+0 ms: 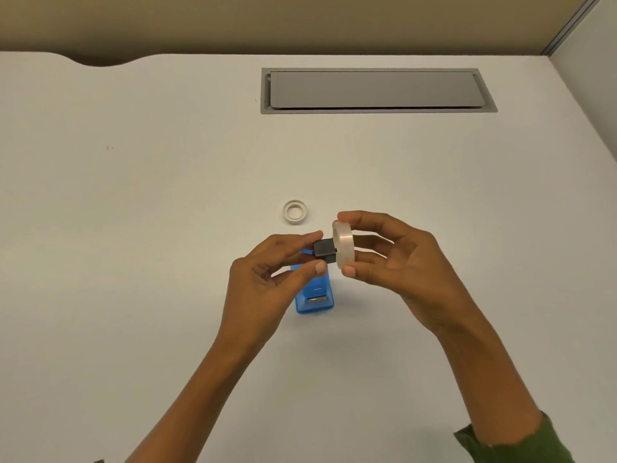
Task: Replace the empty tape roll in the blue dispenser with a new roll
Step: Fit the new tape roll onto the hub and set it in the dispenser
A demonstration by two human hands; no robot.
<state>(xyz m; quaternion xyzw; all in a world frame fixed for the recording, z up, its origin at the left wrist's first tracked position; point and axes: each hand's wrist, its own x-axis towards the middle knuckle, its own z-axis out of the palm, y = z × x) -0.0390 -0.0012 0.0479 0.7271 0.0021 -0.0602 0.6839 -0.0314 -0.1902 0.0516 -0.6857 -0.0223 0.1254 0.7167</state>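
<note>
My right hand [394, 262] pinches a new translucent tape roll [344, 245] by its rim, held on edge above the desk. My left hand [270, 272] grips a small dark grey spindle [324, 251] between thumb and fingers, its end touching the centre of the roll. Below both hands the blue dispenser [315, 295] rests on the white desk, partly hidden by my left fingers; its metal cutter end faces me. The empty white tape core [295, 212] lies flat on the desk beyond my hands, to the left.
A grey rectangular cable hatch [377, 91] is set into the desk [133, 228] at the back right. A tan partition wall runs behind the desk's far edge. A green sleeve [521, 442] covers my right forearm at the bottom right.
</note>
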